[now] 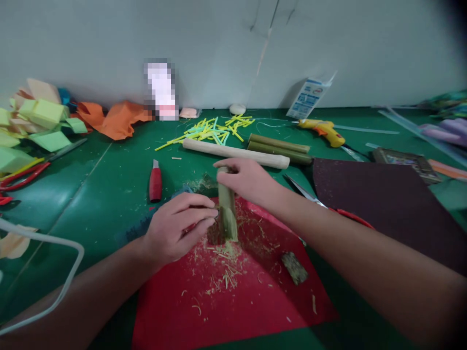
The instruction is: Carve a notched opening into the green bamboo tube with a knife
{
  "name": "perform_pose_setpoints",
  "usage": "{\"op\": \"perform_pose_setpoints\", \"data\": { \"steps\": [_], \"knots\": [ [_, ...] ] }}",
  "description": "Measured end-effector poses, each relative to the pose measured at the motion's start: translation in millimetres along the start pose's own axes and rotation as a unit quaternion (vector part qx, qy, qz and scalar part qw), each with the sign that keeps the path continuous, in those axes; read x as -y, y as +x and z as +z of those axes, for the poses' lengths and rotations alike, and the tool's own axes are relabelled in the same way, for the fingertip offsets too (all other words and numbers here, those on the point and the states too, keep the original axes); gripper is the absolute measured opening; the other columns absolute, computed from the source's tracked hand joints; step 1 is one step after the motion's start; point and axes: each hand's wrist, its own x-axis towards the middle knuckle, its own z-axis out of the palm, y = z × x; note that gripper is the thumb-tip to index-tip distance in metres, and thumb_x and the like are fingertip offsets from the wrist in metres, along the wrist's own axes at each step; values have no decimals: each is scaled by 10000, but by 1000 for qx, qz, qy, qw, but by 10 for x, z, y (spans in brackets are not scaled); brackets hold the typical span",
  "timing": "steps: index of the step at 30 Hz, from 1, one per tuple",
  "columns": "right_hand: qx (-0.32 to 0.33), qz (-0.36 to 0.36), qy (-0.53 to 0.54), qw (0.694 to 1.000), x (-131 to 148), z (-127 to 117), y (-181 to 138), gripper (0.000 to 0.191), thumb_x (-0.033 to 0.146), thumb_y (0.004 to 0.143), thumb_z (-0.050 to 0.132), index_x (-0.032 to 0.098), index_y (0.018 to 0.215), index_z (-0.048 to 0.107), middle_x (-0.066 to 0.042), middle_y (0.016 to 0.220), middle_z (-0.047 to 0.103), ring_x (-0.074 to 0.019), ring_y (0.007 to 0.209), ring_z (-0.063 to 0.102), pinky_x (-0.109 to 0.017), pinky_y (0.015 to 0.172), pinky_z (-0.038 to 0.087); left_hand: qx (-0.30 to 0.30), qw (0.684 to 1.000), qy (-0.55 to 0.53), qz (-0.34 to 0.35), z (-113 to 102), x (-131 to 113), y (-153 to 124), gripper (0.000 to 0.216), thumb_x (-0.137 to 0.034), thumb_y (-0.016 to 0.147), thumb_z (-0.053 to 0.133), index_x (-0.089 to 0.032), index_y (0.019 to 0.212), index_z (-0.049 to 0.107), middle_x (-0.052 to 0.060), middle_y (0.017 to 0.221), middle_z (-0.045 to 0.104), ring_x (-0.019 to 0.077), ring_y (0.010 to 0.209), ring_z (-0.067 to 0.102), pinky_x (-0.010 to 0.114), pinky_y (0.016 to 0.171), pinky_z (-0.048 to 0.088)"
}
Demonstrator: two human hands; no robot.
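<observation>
My right hand (244, 180) grips the upper end of a green bamboo piece (228, 214), which stands nearly upright over a red sheet (251, 311). Its lower part shows a pale, cut surface. Close to the left side of the bamboo, my left hand (182, 223) is closed around a slim red-handled tool (188, 228); the fingers hide most of it, and its working end is hard to make out. Thin shavings (228, 277) lie scattered on the sheet below. A rough, dark block (294, 267) rests on the sheet's right side.
Behind my hands lie a pale wooden rod (237, 153), bamboo lengths (279, 146) and cut yellow strips (204, 131). A red-handled knife (155, 182) is at left, scissors (306, 192) under my right forearm, a yellow glue gun (323, 131) farther back. A white cable (69, 282) curves at lower left.
</observation>
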Motion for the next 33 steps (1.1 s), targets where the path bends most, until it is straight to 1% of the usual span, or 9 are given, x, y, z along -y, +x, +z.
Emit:
{"op": "perform_pose_setpoints", "data": {
  "steps": [6, 9, 14, 17, 20, 22, 27, 30, 33],
  "knots": [
    [-56, 146, 268, 951, -115, -253, -420, 426, 300, 757, 590, 194, 1168, 556, -17, 695, 609, -178, 624, 614, -308, 543, 533, -9, 999, -12, -39, -6, -11, -25, 161, -143, 838, 545, -161, 960, 648, 55, 973, 651, 126, 904, 609, 245, 827, 504],
    [-50, 198, 363, 909, -88, -268, -631, 435, 292, 745, 632, 206, 1162, 542, -30, 792, 634, -199, 718, 650, -342, 633, 564, -5, 999, -10, -45, 27, 21, -28, 162, -134, 831, 555, -156, 964, 645, 54, 987, 653, 122, 913, 611, 234, 835, 500],
    [-114, 219, 390, 887, -107, -173, -844, 387, 361, 726, 670, 198, 1060, 560, -39, 826, 639, -194, 737, 652, -314, 622, 556, -2, 997, -6, -71, 65, 71, -26, 155, -157, 842, 547, -163, 961, 646, 48, 998, 651, 123, 917, 611, 246, 850, 499],
    [-130, 195, 300, 925, -150, -144, -914, 355, 422, 728, 655, 215, 999, 558, -5, 732, 611, -167, 634, 618, -277, 522, 510, -8, 995, -7, -101, 66, 83, -26, 141, -169, 842, 549, -168, 937, 652, 45, 983, 650, 126, 904, 609, 252, 836, 501],
    [-120, 160, 127, 972, -190, -157, -974, 300, 457, 772, 583, 212, 944, 572, 1, 670, 593, -149, 554, 563, -257, 449, 440, -12, 993, -12, -115, 62, 92, -23, 127, -172, 843, 548, -167, 916, 652, 41, 964, 651, 124, 891, 609, 245, 828, 498],
    [-111, 123, 1, 986, -218, -166, -1009, 280, 448, 816, 516, 212, 951, 583, -18, 720, 622, -160, 587, 574, -271, 474, 437, -5, 993, -17, -119, 65, 103, -21, 128, -177, 847, 541, -170, 914, 650, 42, 959, 650, 127, 887, 608, 247, 820, 501],
    [-77, -29, -219, 972, -286, -103, -1074, 259, 336, 899, 387, 197, 931, 602, -61, 840, 631, -219, 794, 567, -360, 677, 446, 17, 993, -33, -116, 102, 132, -24, 142, -190, 854, 530, -170, 935, 646, 55, 974, 650, 135, 893, 608, 268, 822, 509],
    [-65, -78, -266, 959, -282, -35, -1088, 256, 281, 903, 373, 172, 879, 604, -77, 818, 613, -234, 798, 530, -384, 698, 431, 31, 993, -36, -111, 124, 130, -21, 139, -176, 852, 532, -168, 937, 642, 55, 982, 653, 131, 914, 610, 265, 845, 507],
    [-57, -107, -274, 954, -247, 8, -1064, 241, 312, 874, 439, 147, 953, 595, -98, 885, 602, -246, 843, 521, -394, 734, 433, 36, 993, -34, -107, 130, 121, -19, 139, -165, 849, 536, -157, 941, 641, 60, 994, 654, 129, 931, 612, 252, 856, 509]
  ]
}}
